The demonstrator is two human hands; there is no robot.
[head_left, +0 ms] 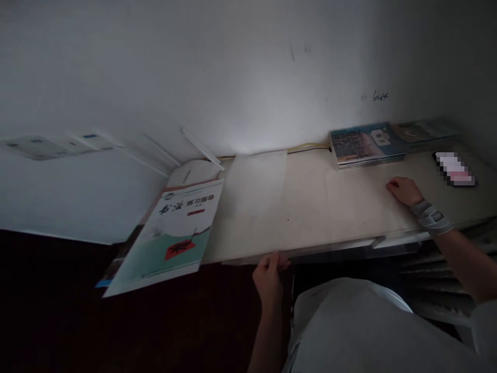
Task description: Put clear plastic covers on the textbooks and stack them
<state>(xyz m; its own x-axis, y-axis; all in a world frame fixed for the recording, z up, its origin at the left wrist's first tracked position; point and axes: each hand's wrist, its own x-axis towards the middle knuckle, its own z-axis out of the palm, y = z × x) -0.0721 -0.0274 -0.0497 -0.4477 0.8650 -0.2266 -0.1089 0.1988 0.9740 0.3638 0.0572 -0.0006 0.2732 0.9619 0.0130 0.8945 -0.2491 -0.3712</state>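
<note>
My left hand (268, 273) is closed on the near edge of a large pale sheet (256, 202) that covers the desk (349, 207), its fingers curled over the rim. My right hand (404, 190) rests knuckles up on the desk surface to the right, fingers curled under, with a grey band on the wrist. A white and green booklet (174, 233) with red print lies at the desk's left end and hangs over the edge.
A stack of colourful books (367, 145) sits at the back right against the white wall, with more books (425, 132) behind it. A blurred pinkish object (454, 168) lies at the far right. A yellow cable (308, 147) runs along the wall. Below the desk is dark.
</note>
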